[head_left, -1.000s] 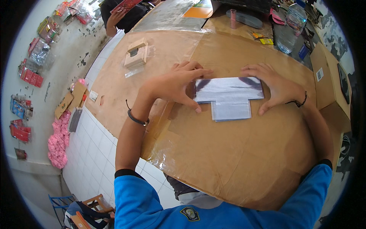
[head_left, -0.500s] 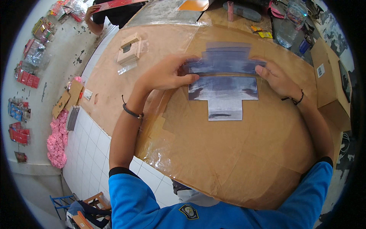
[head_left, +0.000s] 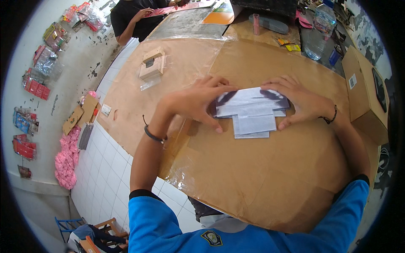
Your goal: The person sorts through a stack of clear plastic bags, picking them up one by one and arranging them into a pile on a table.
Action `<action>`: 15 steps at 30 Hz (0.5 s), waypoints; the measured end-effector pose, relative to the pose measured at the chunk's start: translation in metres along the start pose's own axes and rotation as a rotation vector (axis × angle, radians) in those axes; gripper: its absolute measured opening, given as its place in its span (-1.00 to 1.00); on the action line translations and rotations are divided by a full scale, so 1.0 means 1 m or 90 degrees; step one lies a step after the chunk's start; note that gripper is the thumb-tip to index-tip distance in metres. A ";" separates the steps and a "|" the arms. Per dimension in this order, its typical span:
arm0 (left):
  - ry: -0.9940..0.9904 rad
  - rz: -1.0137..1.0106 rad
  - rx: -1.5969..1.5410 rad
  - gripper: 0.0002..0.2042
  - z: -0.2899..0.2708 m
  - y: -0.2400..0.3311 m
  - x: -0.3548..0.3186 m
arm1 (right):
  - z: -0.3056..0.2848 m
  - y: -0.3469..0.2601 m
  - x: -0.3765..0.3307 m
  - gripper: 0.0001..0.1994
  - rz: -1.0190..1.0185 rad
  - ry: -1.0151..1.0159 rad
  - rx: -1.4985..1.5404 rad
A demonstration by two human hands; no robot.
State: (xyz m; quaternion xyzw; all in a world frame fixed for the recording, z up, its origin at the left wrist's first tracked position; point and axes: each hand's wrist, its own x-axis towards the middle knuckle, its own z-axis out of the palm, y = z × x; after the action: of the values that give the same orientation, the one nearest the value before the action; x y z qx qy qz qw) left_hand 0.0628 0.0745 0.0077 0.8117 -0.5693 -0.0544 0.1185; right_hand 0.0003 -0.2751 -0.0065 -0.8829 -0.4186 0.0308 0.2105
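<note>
Pale, T-shaped cut pieces of sheet material (head_left: 254, 122) with dark smudged corners lie on the brown-covered table in front of me. One rests on another, slightly askew, with the lower one's edges showing at the bottom and sides. My left hand (head_left: 198, 101) is spread around their left end, index finger at the top corner and thumb apart below. Around the right end, my right hand (head_left: 304, 101) is also spread, fingertips at the upper edge and thumb near the lower side. Whether the fingers press on the pieces is hard to tell.
Pale wooden blocks with clear wrap (head_left: 152, 65) sit at the far left of the table (head_left: 253, 177). A cardboard box (head_left: 358, 88) stands on the right, a water bottle (head_left: 322, 31) behind it. Another person (head_left: 130, 19) handles a red strip at the far end.
The piece held between both hands has come down toward me onto the other piece. My fingers have spread around the two. The other person's arms have come further into view.
</note>
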 end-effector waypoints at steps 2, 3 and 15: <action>-0.023 -0.039 -0.090 -0.13 0.006 0.011 0.008 | -0.002 -0.011 0.005 -0.13 0.043 -0.052 0.050; -0.033 -0.059 -0.137 -0.18 0.008 0.014 0.010 | -0.002 -0.015 0.007 -0.17 0.065 -0.080 0.074; 0.040 -0.137 -0.357 -0.38 -0.002 -0.010 0.008 | 0.008 0.000 0.008 -0.53 0.036 0.085 0.115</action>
State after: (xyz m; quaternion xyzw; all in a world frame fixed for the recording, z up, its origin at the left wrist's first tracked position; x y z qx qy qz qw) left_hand 0.0755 0.0701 0.0075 0.8042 -0.4390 -0.1964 0.3491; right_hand 0.0042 -0.2662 -0.0130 -0.8718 -0.3744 0.0152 0.3154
